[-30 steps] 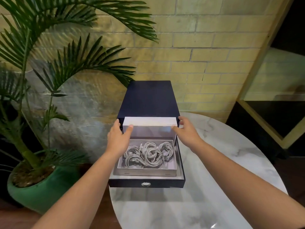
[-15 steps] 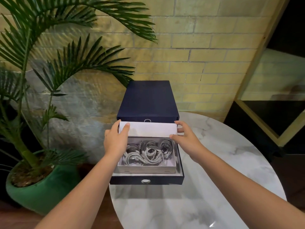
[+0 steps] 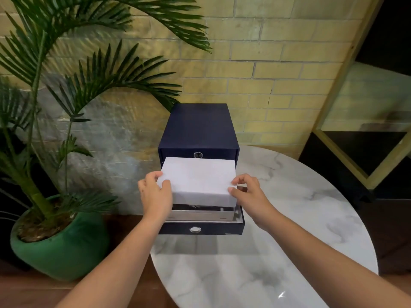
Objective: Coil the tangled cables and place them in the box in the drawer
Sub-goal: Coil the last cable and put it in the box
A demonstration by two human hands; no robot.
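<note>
Pinching the white lid (image 3: 200, 181) at its left and right ends, fingers (image 3: 153, 175) of left hand (image 3: 155, 196) and right hand (image 3: 249, 193) curled. Long axis left-right, directly above the box (image 3: 200, 215) in the open drawer (image 3: 195, 230), gap at near edge. Cables (image 3: 193, 205) inside, nearly hidden.

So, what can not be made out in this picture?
Head view:
Cables: almost fully hidden under the white lid; only a sliver shows.
Box: inside covered by that lid; just its front wall shows.
Palm fronds: cut off by the top and left edges.
</note>
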